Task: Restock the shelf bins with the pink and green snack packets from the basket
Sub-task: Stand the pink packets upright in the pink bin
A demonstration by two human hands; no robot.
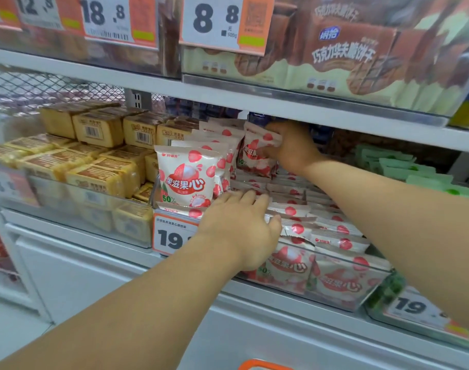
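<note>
A clear shelf bin [342,297] in the middle holds many pink and white snack packets [334,231], some upright in a row at its left [186,177]. My right hand [289,148] reaches to the back of the bin and grips a pink packet [254,153] held upright. My left hand [241,228] lies on the flat packets near the bin's front, fingers spread and fairly straight. Green packets [404,166] fill the bin to the right. An orange basket rim [262,365] shows at the bottom edge.
A bin of yellow cake packs [94,161] stands to the left. The shelf above [254,100] hangs low over the bins and carries brown wafer boxes [342,52]. Price tags [172,236] front the bins. A wire mesh back panel [41,86] is behind.
</note>
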